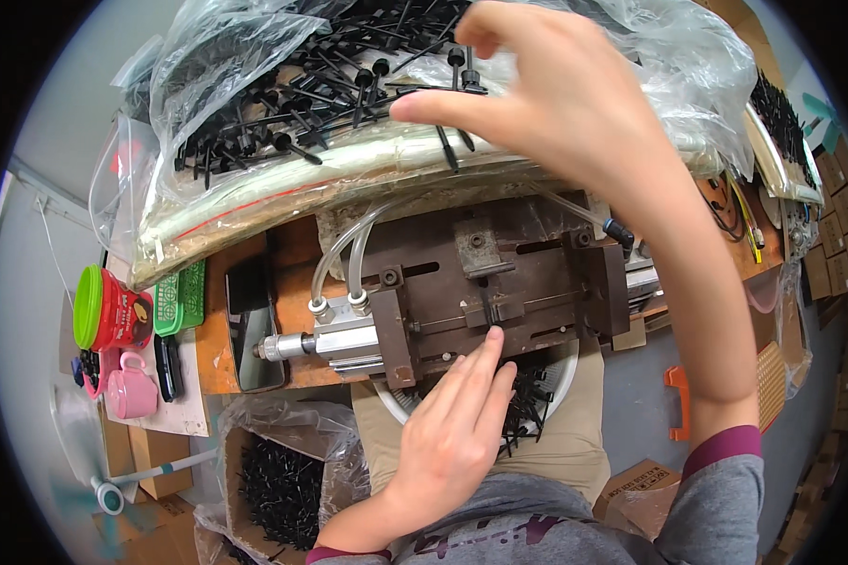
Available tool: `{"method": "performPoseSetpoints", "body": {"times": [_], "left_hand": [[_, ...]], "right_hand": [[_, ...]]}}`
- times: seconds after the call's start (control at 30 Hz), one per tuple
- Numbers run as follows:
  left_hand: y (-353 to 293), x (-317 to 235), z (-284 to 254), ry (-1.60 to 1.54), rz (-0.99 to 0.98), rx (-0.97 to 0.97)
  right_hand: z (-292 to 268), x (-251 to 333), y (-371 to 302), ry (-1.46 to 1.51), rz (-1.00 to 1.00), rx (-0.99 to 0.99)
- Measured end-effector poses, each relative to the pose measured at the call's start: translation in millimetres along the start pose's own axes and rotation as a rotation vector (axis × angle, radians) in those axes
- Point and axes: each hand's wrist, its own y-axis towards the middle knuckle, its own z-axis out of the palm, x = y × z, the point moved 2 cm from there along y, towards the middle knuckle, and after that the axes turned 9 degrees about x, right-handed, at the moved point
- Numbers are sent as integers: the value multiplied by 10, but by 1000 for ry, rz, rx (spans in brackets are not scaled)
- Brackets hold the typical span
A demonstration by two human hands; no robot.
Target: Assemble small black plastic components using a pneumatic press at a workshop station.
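My left hand reaches up from the lower edge, its fingers stretched out and close together. Its fingertips touch the front of a small black pin-like part seated in the middle of a brown metal fixture. My right hand is raised above a heap of black plastic pins with round heads. Thumb and index finger are spread wide, slightly blurred, with no part gripped between them. The heap lies in a clear plastic bag behind the fixture.
A silver air cylinder with clear hoses sits left of the fixture. A round white container of black pins rests on my lap, and a lined box holds more. A phone, pink mug and red tub are at left.
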Motion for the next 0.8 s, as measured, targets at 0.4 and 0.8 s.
{"method": "performPoseSetpoints", "body": {"times": [0.4, 0.8], "left_hand": [[42, 80, 111, 158, -36, 65], [32, 93, 39, 142, -36, 149]], "right_hand": [[436, -450, 466, -376, -125, 554], [120, -509, 41, -288, -200, 384]]}}
